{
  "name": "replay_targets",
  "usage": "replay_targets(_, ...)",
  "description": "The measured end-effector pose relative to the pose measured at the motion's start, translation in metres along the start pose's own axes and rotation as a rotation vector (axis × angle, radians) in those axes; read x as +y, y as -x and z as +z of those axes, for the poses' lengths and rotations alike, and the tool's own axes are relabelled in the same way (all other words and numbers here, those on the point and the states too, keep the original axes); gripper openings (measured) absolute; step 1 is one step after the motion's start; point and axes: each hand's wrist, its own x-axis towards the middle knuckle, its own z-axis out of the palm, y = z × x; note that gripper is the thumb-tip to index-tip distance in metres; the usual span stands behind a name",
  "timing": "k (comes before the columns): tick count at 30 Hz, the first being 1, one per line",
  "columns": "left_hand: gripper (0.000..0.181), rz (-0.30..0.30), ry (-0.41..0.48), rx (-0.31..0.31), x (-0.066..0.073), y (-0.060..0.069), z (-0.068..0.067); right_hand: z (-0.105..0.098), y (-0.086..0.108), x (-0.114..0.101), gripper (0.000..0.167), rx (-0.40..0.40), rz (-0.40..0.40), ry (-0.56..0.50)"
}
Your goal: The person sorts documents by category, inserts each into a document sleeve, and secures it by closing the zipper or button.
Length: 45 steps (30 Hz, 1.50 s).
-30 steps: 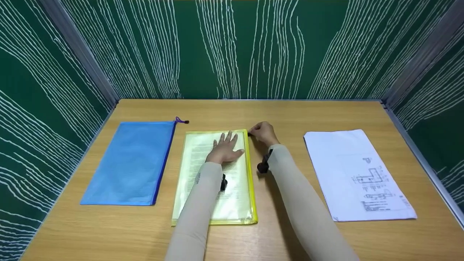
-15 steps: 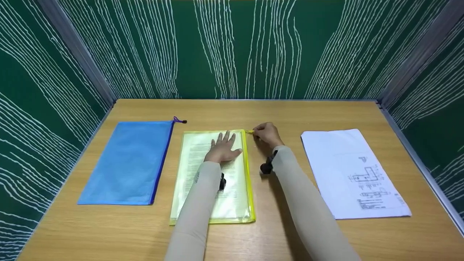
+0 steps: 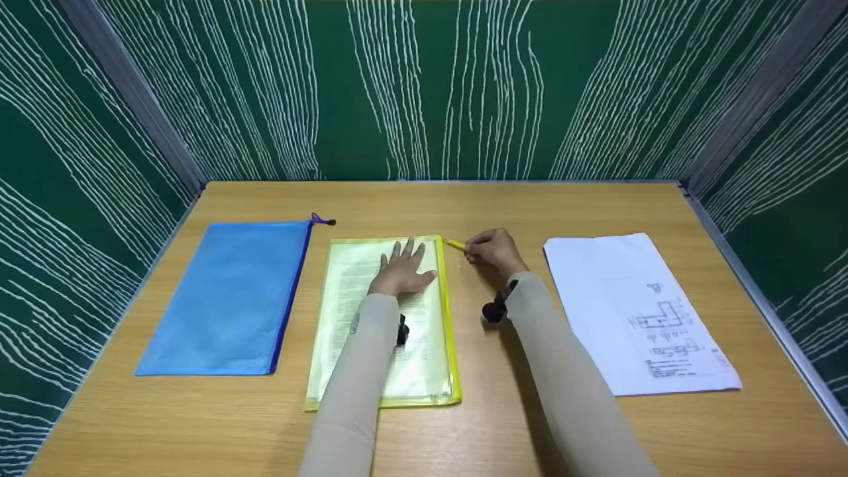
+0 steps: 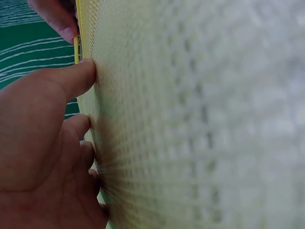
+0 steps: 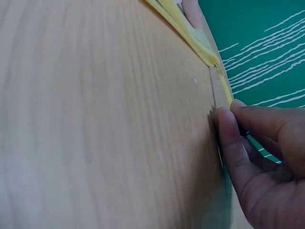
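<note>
At the bottom edge of the head view, two pale sleeves (image 3: 351, 391) reach in from below; the one nearer the middle carries small dark lettering, too small to read, and each wrist bears a black device (image 3: 402, 330). Just beyond, in the lower middle of the frame, a yellow-edged clear pouch (image 3: 453, 344) lies flat on the wooden table (image 3: 480, 430). Inside it, printed sheets (image 3: 361, 281) show through as rows of text, the words illegible. At lower right lies a stack of white paper (image 3: 589, 291), its top sheet bearing a line drawing (image 3: 664, 319) of an L-shaped part, a second figure below that, and a block of notes, none of it readable. At left, well apart from the yellow-edged pouch, lies a blue pouch (image 3: 222, 298) with a darker edging along its right side; whether anything is inside cannot be told. Farther up, at the centre, the left hand (image 3: 401, 273) rests spread on the yellow-edged pouch, and the left wrist view shows its fingertips against the woven mesh surface. Right of it, the right hand (image 3: 495, 250) pinches the end of a yellow zip pull (image 3: 454, 244) between thumb and finger, the pull stretched out from the pouch's upper right corner. At upper left, a purple loop (image 3: 318, 218) with a dark tip sticks out from the blue pouch's corner. Along the top stand green walls (image 3: 334, 132) with wavy white lines.
</note>
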Motion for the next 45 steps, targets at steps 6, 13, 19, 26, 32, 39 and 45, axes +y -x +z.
replay_targets(6,0.073,-0.004,0.0,-0.001,0.001,0.0,0.0,0.001,0.003,0.001,0.019,0.0,0.006,0.036)
replay_targets(13,0.073,-0.032,0.024,0.007,0.003,0.001,-0.001,0.002,0.008,0.001,0.02,-0.018,-0.002,0.051)
replay_targets(19,0.073,-0.055,0.026,0.005,0.005,-0.001,0.0,0.003,0.011,0.003,0.021,-0.023,-0.018,0.076)
replay_targets(26,0.073,-0.053,0.028,0.003,0.006,0.0,-0.002,0.004,0.013,0.006,0.021,-0.032,-0.062,0.104)
replay_targets(32,0.072,-0.065,0.025,-0.002,0.008,0.001,-0.003,0.003,0.014,0.005,0.021,-0.033,-0.05,0.128)
replay_targets(39,0.07,-0.073,-0.02,0.004,0.011,0.001,-0.004,0.001,0.016,0.004,0.021,-0.057,-0.055,0.141)
replay_targets(45,0.07,-0.083,-0.017,-0.007,0.009,-0.001,-0.004,0.0,0.018,0.005,0.021,-0.079,-0.062,0.16)
